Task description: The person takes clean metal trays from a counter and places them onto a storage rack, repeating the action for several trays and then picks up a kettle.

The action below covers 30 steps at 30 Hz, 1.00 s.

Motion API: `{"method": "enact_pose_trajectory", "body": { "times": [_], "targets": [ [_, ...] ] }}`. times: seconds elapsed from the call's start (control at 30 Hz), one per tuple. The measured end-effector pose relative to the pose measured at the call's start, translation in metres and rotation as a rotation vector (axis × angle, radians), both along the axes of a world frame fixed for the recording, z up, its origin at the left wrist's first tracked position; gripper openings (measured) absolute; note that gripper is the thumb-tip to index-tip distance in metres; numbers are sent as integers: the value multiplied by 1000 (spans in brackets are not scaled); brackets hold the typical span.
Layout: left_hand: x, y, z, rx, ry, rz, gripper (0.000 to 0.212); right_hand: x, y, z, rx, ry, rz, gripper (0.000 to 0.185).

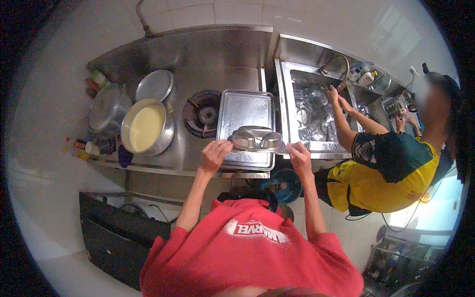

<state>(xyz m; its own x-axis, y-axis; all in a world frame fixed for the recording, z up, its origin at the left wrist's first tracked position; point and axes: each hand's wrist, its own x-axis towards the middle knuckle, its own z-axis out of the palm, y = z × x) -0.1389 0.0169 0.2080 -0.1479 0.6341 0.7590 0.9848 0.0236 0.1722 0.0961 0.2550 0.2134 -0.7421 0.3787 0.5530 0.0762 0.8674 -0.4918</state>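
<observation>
Both of my hands hold a metal muffin pan (258,140) by its opposite ends. My left hand (217,155) grips the end on the left, and my right hand (300,155) grips the end on the right. The pan is tilted, with rounded cups showing. Beneath it, a flat metal baking tray (248,111) lies on the steel counter, close beside a gas burner (206,114). Farther left stands a large metal pot (146,128) with pale yellow contents.
Left of the pot are a lidded pot (105,107) and small containers (92,148); a round lid (154,85) lies behind. At right, a person in yellow (382,185) reaches into a sink (289,104) of water. Another person's hands (402,117) show beyond. A blue fan (284,185) stands below.
</observation>
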Motion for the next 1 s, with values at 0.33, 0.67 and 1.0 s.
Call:
{"method": "enact_pose_trajectory", "body": {
  "times": [0.33, 0.67, 1.0],
  "targets": [
    [-20, 30, 15, 148, -193, -23, 17, -30, 1, 19, -72, 115, -117, 8],
    [-9, 20, 39, 140, -409, 71, 15, -30, 0, 45, 21, 19, -52, 11],
    [-3, 20, 29, 147, -341, 17, 19, -20, -2, 33, -66, 58, -72, 13]
  ]
}}
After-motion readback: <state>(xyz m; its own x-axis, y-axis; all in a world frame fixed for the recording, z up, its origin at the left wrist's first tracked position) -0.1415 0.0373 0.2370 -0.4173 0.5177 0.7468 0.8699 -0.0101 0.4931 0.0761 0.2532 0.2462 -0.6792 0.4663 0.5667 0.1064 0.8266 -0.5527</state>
